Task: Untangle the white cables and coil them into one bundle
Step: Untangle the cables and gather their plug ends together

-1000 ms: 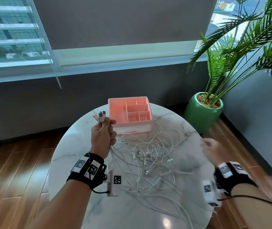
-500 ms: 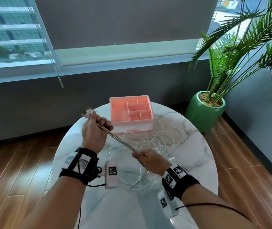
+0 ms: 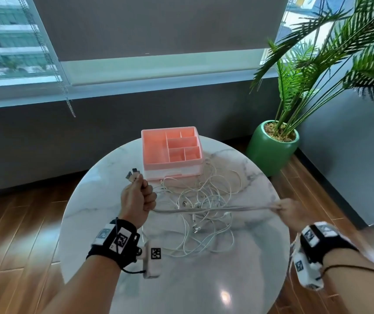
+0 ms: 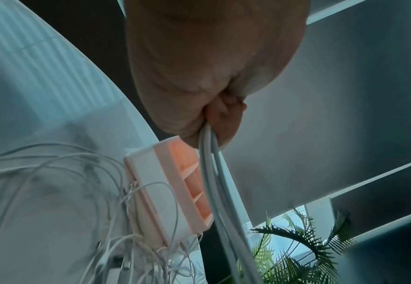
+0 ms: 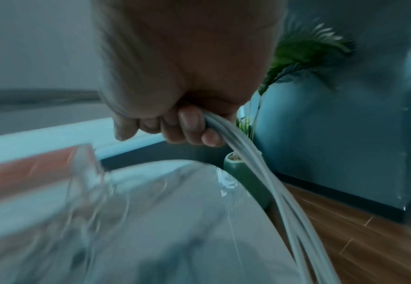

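Several white cables (image 3: 206,209) lie tangled on the round marble table (image 3: 104,200). My left hand (image 3: 139,198) grips a gathered bunch of them above the table's left half, with the plug ends (image 3: 132,175) sticking out above the fist. From that fist a taut run of cables (image 3: 226,209) stretches right to my right hand (image 3: 289,210), which grips it near the table's right edge. The cables leave the left fist (image 4: 208,159) downward in the left wrist view, and the right fingers (image 5: 189,124) curl round the cables (image 5: 252,163) in the blurred right wrist view.
A pink divided organizer box (image 3: 171,150) stands at the table's far side, touching the cable heap. A green pot with a palm (image 3: 272,146) stands on the wooden floor beyond the table's right edge. A dark wall and window lie behind.
My right hand has slid along the cables from near the left hand out to the table's right edge, pulling the bunch taut. The left hand has stayed gripping the plug ends.
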{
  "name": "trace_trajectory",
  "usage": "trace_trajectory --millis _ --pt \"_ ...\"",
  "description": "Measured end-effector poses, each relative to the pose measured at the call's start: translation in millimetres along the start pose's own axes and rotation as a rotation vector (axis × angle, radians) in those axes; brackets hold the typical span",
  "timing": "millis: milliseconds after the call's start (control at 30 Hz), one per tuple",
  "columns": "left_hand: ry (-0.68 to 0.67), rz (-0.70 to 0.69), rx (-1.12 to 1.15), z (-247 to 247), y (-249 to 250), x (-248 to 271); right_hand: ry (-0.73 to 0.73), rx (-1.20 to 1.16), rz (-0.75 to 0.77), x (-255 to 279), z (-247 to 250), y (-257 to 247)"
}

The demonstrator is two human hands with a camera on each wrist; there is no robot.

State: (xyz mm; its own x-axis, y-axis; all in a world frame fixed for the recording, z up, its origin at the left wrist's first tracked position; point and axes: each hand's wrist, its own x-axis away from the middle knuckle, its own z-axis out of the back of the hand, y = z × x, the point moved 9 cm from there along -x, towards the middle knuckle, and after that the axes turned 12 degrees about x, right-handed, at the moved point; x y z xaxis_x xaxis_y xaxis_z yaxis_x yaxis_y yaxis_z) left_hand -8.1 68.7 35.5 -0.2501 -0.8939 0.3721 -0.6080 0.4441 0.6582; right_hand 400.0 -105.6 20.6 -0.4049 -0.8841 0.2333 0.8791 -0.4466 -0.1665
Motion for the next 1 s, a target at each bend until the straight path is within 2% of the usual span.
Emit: trace_trajectory --millis 100,167,233,333,467,533,633,800,900,1000 --pt "-0.033 0.025 -0.013 -7.7 -14.7 1.3 0.161 -0.021 -0.033 -4.9 59.6 5.5" --pt "-0.033 0.0 -0.032 -8.4 -11.4 -0.4 0.161 -0.027 0.014 -7.4 70.1 -1.0" --pt "-0.009 -0.035 -0.033 -2.4 -2.1 -2.9 0.083 -0.013 0.05 -7.6 51.4 -7.4" --pt "0.033 -0.082 -0.014 7.6 12.5 -6.2 0.002 0.003 0.075 -8.3 -4.7 -10.1" --pt "0.055 -0.143 -0.028 10.3 28.3 -6.0 -0.211 0.063 0.039 -10.2 -84.4 -13.4" --pt "0.058 -0.164 -0.043 7.8 33.3 -5.1 -0.287 0.084 0.044 -7.4 -93.4 -31.0" --pt "0.037 -0.182 -0.045 -0.5 35.4 -1.9 -0.332 0.004 0.131 -2.6 -77.3 -83.6" --pt "-0.034 -0.181 -0.017 -25.0 24.8 5.9 -0.195 -0.118 0.508 13.7 -36.4 -229.6" --pt "-0.08 -0.17 0.019 -39.1 18.0 10.2 -0.204 -0.257 0.593 29.6 -32.5 -302.4" --pt "-0.046 -0.195 0.01 -34.2 22.9 9.6 -0.016 -0.237 0.638 39.5 -28.9 -334.9"
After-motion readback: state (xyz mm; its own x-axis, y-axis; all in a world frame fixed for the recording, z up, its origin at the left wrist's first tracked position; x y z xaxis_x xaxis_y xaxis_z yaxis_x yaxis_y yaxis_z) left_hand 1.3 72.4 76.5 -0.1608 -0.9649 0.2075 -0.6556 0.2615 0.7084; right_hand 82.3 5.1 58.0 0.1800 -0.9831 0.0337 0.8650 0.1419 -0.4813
